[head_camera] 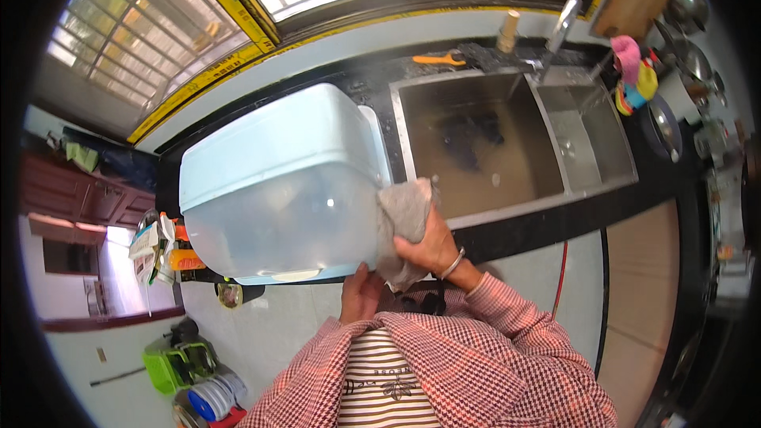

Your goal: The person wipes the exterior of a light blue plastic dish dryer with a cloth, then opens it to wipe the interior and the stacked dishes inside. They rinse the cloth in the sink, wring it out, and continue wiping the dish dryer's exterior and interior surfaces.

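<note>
A large plastic storage box (279,214) with a pale blue top and a translucent, rounded front stands on the black counter. My right hand (431,244) grips a grey cloth (407,211) and holds it against the box's right end. Part of the cloth hangs below my fingers. My left hand (361,292) is at the box's lower front edge, near its right corner, fingertips up against it. How far those fingers close around the edge is hidden. Whatever lies inside the box shows only as a blur.
Right of the box, a steel double sink (404,131) holds murky water with a dark item (469,131) in its larger basin. Behind it are a faucet (562,30) and an orange-handled tool (439,60). Bottles (185,260) crowd the counter's left end; a green basket (169,368) is below.
</note>
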A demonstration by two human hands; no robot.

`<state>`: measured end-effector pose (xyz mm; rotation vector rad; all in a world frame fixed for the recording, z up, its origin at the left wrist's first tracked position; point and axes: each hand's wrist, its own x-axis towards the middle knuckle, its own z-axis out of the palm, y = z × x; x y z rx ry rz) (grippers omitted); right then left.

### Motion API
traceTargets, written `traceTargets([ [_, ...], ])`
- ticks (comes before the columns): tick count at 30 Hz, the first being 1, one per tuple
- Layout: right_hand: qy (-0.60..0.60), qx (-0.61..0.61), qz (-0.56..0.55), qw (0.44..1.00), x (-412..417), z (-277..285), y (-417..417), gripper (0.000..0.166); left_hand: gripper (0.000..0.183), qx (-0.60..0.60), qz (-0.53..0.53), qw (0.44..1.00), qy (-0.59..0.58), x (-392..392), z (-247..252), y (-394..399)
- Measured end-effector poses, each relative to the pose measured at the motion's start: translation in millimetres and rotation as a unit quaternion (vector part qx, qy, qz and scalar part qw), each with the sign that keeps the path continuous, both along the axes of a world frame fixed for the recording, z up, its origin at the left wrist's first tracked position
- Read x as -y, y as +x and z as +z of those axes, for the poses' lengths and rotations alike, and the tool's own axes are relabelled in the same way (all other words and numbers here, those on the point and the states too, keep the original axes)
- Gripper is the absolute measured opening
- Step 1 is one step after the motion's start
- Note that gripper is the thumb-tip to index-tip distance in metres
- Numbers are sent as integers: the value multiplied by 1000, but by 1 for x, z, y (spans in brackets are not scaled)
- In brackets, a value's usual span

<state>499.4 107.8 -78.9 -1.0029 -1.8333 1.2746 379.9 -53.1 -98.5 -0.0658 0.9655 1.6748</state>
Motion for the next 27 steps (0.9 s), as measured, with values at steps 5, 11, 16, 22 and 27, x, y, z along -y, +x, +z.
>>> traceTargets([
  [5,-25,107,72,991,-29,3,-18,80,33,-60,174,983,4,-3,-11,29],
  [11,-91,-60,-3,994,-107,-34,-60,66,33,-111,187,976,-6,-20,1,38],
  [16,-134,3,5,991,-140,-10,-76,68,45,-118,194,974,-19,-8,-2,41],
  [22,-52,-46,-1,998,-144,-6,-85,55,48,-136,215,965,-57,32,-10,28],
  [27,-79,-70,168,980,-182,1,-94,46,47,-66,287,955,-28,23,13,24],
])
